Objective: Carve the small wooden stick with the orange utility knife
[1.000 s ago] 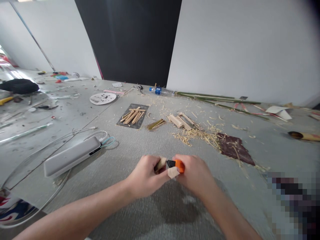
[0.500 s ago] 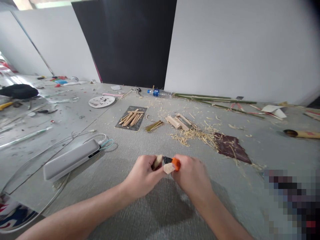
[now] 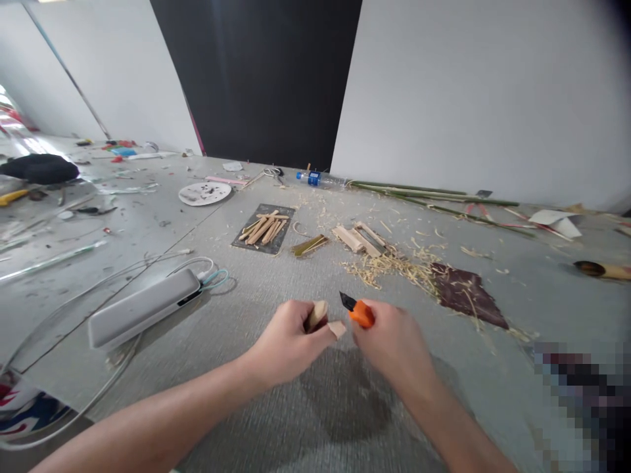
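Note:
My left hand (image 3: pixel 290 341) is closed around a short piece of bamboo (image 3: pixel 316 316), whose pale end sticks out above my fingers. A beige wrap (image 3: pixel 337 328) covers the tip of that thumb. Just to the right, my right hand (image 3: pixel 392 335) grips an orange utility knife (image 3: pixel 362 314). Its dark blade (image 3: pixel 347 301) points up and left, apart from the bamboo by a small gap. Most of the bamboo and the knife's handle are hidden inside my fingers.
Ahead lie a dark sheet (image 3: pixel 272 248) bearing several bamboo sticks (image 3: pixel 266 228), split bamboo pieces (image 3: pixel 355 239), curly shavings (image 3: pixel 379 268) and a maroon sheet (image 3: pixel 466 295). A grey power bank (image 3: pixel 142 309) with cables is at left. Green stalks (image 3: pixel 419 190) lie by the wall.
The knife has moved right, away from the bamboo, and its blade now shows clear of it. My left hand still holds the bamboo. The view has shifted slightly.

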Available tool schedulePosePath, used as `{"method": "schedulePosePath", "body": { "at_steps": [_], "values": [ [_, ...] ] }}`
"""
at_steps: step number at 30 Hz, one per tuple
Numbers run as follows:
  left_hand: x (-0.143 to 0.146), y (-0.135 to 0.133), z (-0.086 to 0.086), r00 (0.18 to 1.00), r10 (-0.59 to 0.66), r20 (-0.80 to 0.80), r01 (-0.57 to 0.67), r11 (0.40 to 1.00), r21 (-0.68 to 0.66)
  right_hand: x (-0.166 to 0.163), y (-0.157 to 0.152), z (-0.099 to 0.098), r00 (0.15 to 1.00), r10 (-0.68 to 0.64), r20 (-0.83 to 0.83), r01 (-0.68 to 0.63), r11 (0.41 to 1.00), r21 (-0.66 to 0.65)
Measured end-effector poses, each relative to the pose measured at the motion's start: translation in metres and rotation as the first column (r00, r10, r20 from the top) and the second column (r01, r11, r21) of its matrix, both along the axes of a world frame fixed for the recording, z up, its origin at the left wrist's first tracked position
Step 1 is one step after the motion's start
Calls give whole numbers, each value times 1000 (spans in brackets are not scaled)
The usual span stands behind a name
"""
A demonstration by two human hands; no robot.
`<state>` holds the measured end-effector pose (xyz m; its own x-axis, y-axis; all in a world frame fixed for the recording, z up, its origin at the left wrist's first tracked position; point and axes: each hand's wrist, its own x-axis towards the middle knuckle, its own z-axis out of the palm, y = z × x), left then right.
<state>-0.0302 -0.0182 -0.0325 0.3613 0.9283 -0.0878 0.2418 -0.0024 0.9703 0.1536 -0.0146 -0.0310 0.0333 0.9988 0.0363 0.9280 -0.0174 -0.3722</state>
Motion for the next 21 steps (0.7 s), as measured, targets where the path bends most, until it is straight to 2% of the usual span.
{"method": "schedulePosePath", "body": {
  "at_steps": [6,13,21],
  "values": [
    [3,-2,0,1000,5,-30,-5,1000,14,3,-1,-5,992,113,-49,-110,992,64],
    [2,-2,-2,999,-2,-45,5,998,60,3,-2,-5,968,241,-65,-237,970,59],
    [2,-4,-3,999,-22,-31,24,998,55,1,-1,-4,963,262,-62,-262,965,17]
  ]
}}
